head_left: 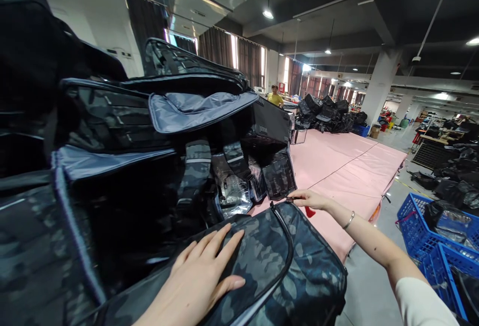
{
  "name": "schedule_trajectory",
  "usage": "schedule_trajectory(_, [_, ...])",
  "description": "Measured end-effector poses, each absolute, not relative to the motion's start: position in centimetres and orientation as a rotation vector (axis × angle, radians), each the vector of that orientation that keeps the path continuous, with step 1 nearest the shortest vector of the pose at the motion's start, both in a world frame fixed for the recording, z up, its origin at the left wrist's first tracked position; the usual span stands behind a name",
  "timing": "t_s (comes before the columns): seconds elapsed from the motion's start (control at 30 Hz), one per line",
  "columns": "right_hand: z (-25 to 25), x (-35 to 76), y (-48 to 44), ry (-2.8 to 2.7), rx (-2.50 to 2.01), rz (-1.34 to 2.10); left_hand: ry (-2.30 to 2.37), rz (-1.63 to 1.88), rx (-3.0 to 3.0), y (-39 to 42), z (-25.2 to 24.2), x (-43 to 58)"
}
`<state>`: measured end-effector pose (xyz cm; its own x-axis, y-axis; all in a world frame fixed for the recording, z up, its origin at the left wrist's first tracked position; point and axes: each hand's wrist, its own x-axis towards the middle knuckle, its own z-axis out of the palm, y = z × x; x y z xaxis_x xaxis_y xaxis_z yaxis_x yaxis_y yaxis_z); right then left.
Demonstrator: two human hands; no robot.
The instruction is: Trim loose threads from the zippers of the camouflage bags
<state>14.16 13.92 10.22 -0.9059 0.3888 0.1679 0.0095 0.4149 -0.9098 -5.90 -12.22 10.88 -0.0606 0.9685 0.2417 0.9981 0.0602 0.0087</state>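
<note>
A dark camouflage bag [277,261] lies in front of me on the pink table [348,166]. My left hand [202,276] rests flat on its top panel, fingers stretched out. My right hand [309,198] reaches to the bag's far corner with the fingers pinched at the zipper end [290,199]. A small red object [310,211] shows just under that hand. A bracelet is on my right wrist.
A tall pile of open camouflage bags [149,131] with grey linings fills the left. Blue plastic crates [437,236] with wrapped bags stand on the floor at right. More black bags [325,114] are heaped at the table's far end, near a person in yellow [276,97].
</note>
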Motion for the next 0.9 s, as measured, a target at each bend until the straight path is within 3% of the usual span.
schedule_trajectory(0.1, [8.7, 13.0, 12.9, -1.911, -0.540, 1.611, -2.113, -0.287, -2.027, -12.1, 10.0, -6.3])
schedule_trajectory(0.43, [7.9, 8.5, 10.0, -1.363, -0.757, 1.424, -2.140, -0.280, -1.967, -12.5, 9.8, -6.5])
schedule_trajectory(0.6, [12.8, 11.7, 10.6, -1.174, -0.660, 1.413, -2.254, -0.182, -1.964, -12.6, 11.3, -5.5])
schedule_trajectory(0.67, [15.9, 14.4, 11.3, -1.005, -0.422, 1.348, -2.277, -0.166, -1.960, -12.4, 11.6, -5.2])
schedule_trajectory(0.77, [18.6, 17.4, 11.3, -1.149, -0.315, 1.253, -2.286, -0.144, -1.990, -12.0, 12.5, -4.8])
schedule_trajectory(0.9, [16.3, 17.7, 10.0, -1.660, -0.567, 1.278, -2.226, -0.116, -2.091, -10.1, 15.1, -4.4])
